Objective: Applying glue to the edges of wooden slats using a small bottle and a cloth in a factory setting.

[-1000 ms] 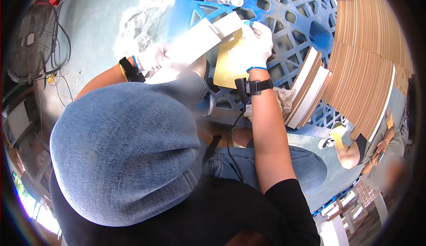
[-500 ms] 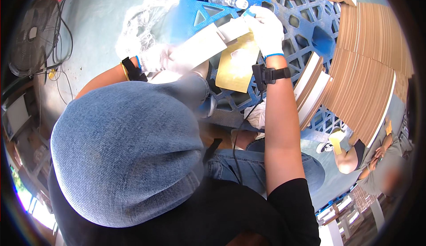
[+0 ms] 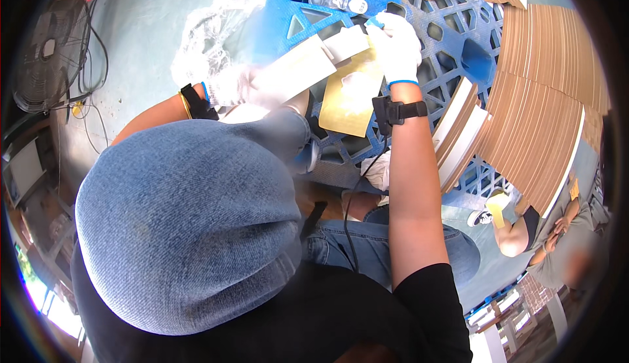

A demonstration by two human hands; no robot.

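My left hand (image 3: 232, 86), in a white knitted glove, grips the lower left end of a long white board (image 3: 298, 69), its fingers partly hidden and washed out by glare. A shorter white piece (image 3: 347, 44) extends from the board's upper right end; I cannot tell whether the two are joined. My right hand (image 3: 398, 47), gloved in white with a blue cuff, is closed just right of that piece. At its fingertips shows a small blue thing (image 3: 375, 21), too small to name. Below the white pieces lies a yellow sheet (image 3: 347, 111) with a pale patch on it.
A blue plastic pallet (image 3: 478, 58) lies beneath. Stacked brown boards (image 3: 534, 127) rise at the right, with a few white-faced ones (image 3: 462, 140) nearer. A clear bottle (image 3: 337, 2) and crumpled plastic film (image 3: 206, 32) lie ahead. A fan (image 3: 49, 52) stands left; another person (image 3: 557, 232) sits right.
My right hand has shifted slightly right and down, off the end of the shorter white piece, the small blue thing moving with it. My left hand and the board look almost unmoved.
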